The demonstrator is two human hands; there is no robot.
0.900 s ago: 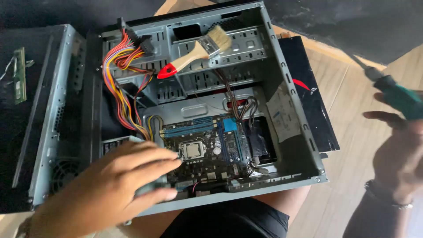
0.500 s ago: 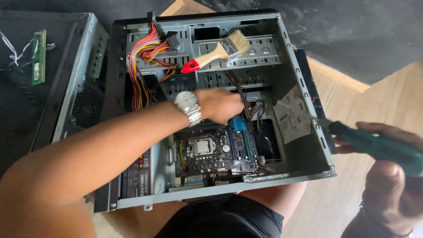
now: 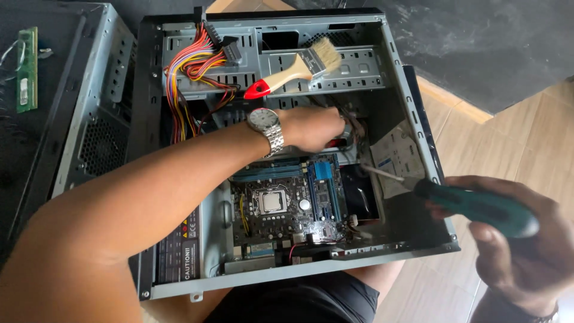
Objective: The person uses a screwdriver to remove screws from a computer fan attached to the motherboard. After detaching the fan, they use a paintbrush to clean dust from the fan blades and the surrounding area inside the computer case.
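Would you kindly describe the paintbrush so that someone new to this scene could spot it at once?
Find the open grey computer case. On the perforated metal bracket across its top lies the paintbrush, just above the left hand. Its pale wooden handle, red tip and cream bristles set it apart from the coloured cables nearby.

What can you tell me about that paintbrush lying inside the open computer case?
The paintbrush is a flat one with pale, splayed bristles, a dark metal band and a light wooden handle ending in a red-dipped tip. It lies tilted across the grey metal drive bracket at the far end of the case, bristles to the right. Neither hand touches it.
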